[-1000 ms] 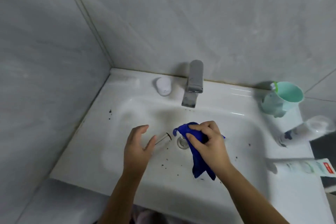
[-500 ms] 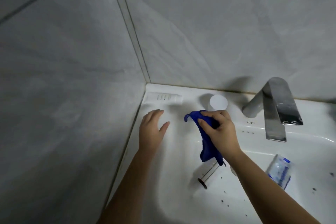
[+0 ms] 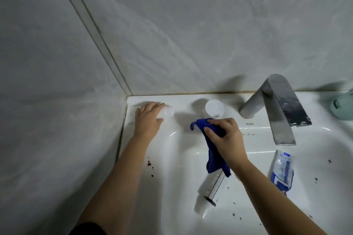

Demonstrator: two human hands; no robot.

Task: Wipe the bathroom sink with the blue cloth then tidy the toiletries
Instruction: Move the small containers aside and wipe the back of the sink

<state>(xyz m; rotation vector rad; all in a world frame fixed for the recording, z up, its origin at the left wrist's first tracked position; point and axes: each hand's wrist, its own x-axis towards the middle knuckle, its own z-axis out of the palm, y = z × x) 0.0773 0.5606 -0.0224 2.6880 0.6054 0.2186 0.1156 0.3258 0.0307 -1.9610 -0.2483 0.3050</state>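
the right hand (image 3: 227,139) is gripping the blue cloth (image 3: 214,160) over the left part of the sink (image 3: 172,168), just in front of the back ledge. its fingers (image 3: 214,129) are curling tightly round the bunched upper end of the cloth. a small blue corner is sticking out to the left of the knuckles, and the rest is hanging down from under the palm toward the basin. the lower end of the cloth is overlapping the top of a syringe (image 3: 214,187), which is lying slanted in the basin with its black plunger end nearest the viewer; whether the two are touching is unclear

the left hand (image 3: 148,118) is reaching into the back left corner of the ledge, right beside the tiled wall (image 3: 76,101). its fingers (image 3: 152,106) are stretching out nearly straight and lying flat on a pale, blurred item (image 3: 169,112) whose kind cannot be made out, while the thumb is spreading off to the right

a white cup (image 3: 214,109) is standing on the ledge just behind the right hand, left of the metal faucet (image 3: 277,105). a blue and white sachet (image 3: 282,171) is lying in the basin below the spout, beside the right forearm. a mint green cup (image 3: 343,107) is showing partly at the right edge. dark specks (image 3: 150,164) are dotting the rim near the left forearm
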